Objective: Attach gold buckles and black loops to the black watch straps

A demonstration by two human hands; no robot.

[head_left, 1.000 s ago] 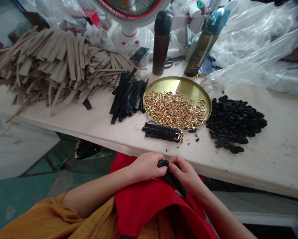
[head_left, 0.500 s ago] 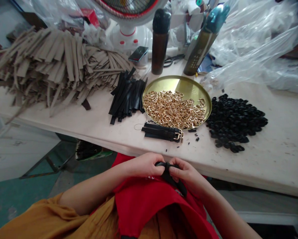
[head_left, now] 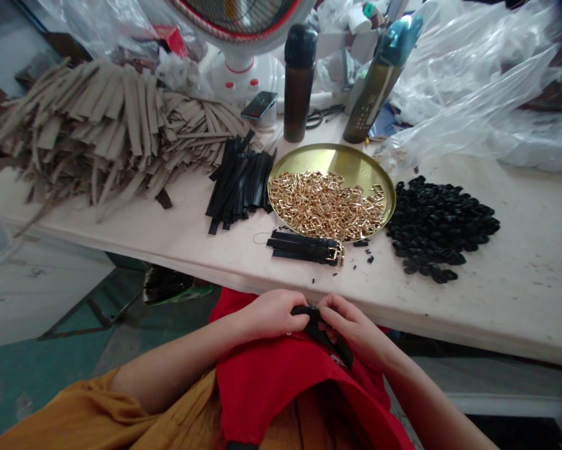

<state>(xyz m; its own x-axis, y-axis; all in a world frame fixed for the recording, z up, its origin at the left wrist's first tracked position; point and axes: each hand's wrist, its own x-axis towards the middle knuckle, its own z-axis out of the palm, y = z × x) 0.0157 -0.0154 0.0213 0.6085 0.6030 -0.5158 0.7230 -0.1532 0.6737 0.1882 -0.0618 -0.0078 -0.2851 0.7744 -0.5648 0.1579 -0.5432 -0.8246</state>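
Both my hands meet over my lap, just below the table's front edge. My left hand and my right hand are closed on one black strap, pinching its upper end between the fingertips; the rest hangs down over a red cloth. On the table above them lie a few finished black straps with gold buckles. Behind those sits a round gold tray heaped with gold buckles.
A pile of small black loops lies right of the tray, a bundle of black strips left of it, and a big heap of tan strips farther left. Two bottles, a fan base, a phone and clear plastic bags stand at the back.
My hands have stayed together on the strap, with only small finger movements. The view has shifted slightly.
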